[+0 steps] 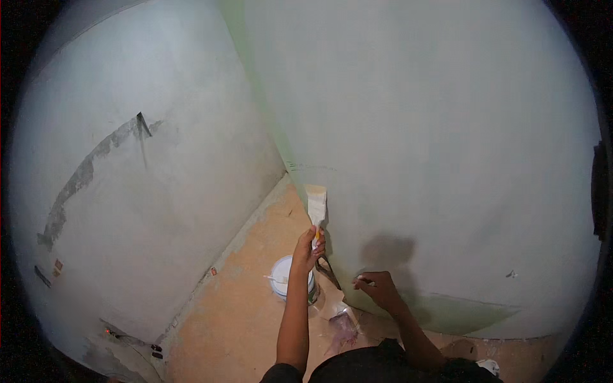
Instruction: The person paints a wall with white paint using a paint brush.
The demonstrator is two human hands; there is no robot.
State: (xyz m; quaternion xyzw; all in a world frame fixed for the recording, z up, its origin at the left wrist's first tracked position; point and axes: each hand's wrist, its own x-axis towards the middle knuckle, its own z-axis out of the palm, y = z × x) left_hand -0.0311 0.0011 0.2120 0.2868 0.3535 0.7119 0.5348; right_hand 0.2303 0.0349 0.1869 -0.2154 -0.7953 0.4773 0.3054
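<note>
My left hand grips a flat paintbrush by its handle, bristles pointing up. White paint coats most of the brush, and its tip lies at the right-hand wall, close to the green strip along the corner. My right hand is in front of the same wall, lower and to the right, its fingers curled and no object visible in them. Below my left forearm, partly hidden by it, stands a bucket of white paint with a light-coloured implement across its top.
A crumpled purplish plastic bag lies on the orange-brown floor. The left wall bears a grey unpainted band. Cables run near its foot. A green patch shows low on the right wall.
</note>
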